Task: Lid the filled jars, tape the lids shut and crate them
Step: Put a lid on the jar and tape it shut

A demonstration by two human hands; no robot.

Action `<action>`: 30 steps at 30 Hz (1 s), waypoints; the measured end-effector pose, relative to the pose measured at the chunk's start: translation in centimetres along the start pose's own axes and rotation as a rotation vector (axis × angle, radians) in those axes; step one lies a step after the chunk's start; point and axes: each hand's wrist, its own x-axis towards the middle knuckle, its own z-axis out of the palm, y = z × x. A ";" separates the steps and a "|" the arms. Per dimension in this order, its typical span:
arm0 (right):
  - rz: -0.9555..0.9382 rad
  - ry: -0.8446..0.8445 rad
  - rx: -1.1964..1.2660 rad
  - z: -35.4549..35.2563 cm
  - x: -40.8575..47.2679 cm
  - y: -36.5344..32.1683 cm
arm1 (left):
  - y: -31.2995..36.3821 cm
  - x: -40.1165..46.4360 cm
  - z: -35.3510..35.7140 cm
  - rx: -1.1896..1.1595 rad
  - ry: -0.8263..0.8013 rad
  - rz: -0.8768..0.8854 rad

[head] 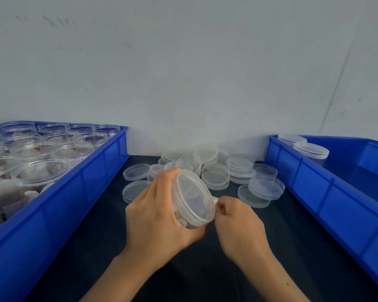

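The left hand point(159, 216) is gripping a lidded jar point(192, 199) tilted above the dark bench point(271, 258), while the right hand point(236, 219), just right of the jar, is pinching a pale strip point(215, 201) at its lid. Beyond the jar, loose lids point(216, 171) are lying against a pale wall point(183, 62), blue crates point(79, 192) flanking them.

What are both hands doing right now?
Left hand: grips the lidded jar, tilted on its side.
Right hand: fingers curled, pinching a small white strip at the jar's lid edge, likely tape.
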 end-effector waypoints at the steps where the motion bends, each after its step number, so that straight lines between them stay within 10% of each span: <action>1: 0.002 0.007 -0.001 0.0 0.0 -0.1 | 0.0 0.0 0.0 0.000 0.001 0.000; 13: 0.034 0.031 0.014 0.7 0.5 -0.3 | 0.5 0.4 -0.2 -0.042 -0.003 -0.061; 19: 0.196 0.190 0.148 -2.4 3.9 2.5 | 4.9 -3.0 -1.0 -0.527 -0.264 -0.150; 30: -0.059 0.121 0.401 0.4 2.3 2.3 | 1.6 -0.5 0.5 -0.373 -0.101 -0.235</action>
